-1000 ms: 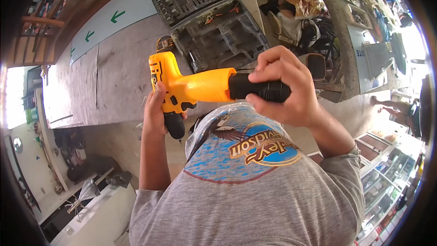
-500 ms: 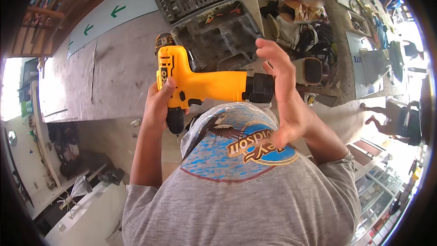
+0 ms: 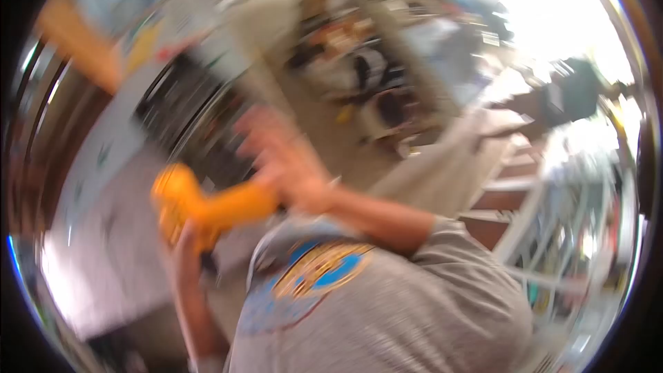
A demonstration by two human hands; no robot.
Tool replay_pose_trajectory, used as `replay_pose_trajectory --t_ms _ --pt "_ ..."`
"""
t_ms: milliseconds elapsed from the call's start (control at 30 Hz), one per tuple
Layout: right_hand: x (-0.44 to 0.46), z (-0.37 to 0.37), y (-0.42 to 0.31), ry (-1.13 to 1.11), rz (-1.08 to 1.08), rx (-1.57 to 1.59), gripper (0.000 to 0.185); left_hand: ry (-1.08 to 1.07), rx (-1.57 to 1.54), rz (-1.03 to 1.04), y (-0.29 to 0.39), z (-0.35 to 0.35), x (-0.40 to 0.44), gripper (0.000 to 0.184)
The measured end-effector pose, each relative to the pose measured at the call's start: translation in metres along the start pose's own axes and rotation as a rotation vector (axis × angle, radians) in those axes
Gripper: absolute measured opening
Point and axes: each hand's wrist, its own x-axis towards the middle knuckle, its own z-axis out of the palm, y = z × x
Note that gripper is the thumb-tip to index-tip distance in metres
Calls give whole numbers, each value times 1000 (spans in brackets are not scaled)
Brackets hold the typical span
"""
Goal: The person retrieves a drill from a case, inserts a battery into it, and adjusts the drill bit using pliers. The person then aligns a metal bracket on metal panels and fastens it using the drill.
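Note:
The whole head view is smeared by motion. A yellow cordless drill [image 3: 231, 207] lies sideways in front of my chest. My left hand [image 3: 181, 238] is wrapped round its body at the left, near the chuck end. At the base of the drill's handle is my right hand [image 3: 293, 169], fingers stretched out and apart. Whether its palm touches the battery end, I cannot tell. Behind the drill, a dark tool case [image 3: 207, 114] lies opened on the table.
A pale table [image 3: 110, 235] extends to the left under the drill and case. Beyond its right side are blurred bags and a box-like object [image 3: 397, 110] on the floor. White shelving [image 3: 552, 228] stands at the right. A person [image 3: 552, 100] is at the upper right.
The view has swung to the right and blurred, so the drill and case sit further left. My right hand is now closer to the handle's base; my left hand keeps its hold.

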Motion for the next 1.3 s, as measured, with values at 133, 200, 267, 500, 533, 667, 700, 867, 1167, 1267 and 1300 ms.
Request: replay_pose_trajectory --t_ms 133,200,267,500,533,667,700,867,1167,1267,1300 --pt "-12 1 1 -424 165 -528 43 -407 392 305 -15 -31 35 75" --pt "-7 12 5 -612 337 -577 41 -511 656 518 10 -6 22 75" --pt "-3 22 6 -654 338 -444 42 -527 778 584 44 29 -3 77" --pt "-13 14 31 -445 -285 -255 47 -798 986 964 95 69 -1 56" --pt "-11 13 32 -403 -381 -293 46 -822 1012 989 96 71 2 57" --pt "-15 8 33 -347 -489 -391 43 -780 1132 1064 84 73 5 70" --pt "-17 8 33 -319 -510 -413 43 -735 1166 1076 79 74 4 76" --pt "-21 5 27 -311 -560 -402 39 -689 1197 1084 89 84 -7 76" --pt "-26 -2 14 -52 -660 -243 27 98 -209 629 13 66 -14 87" --pt "-35 12 16 -63 -613 -260 36 -218 -852 10 11 57 10 82" --pt "-37 14 13 -58 -613 -290 36 -244 -907 -62 12 59 9 76"
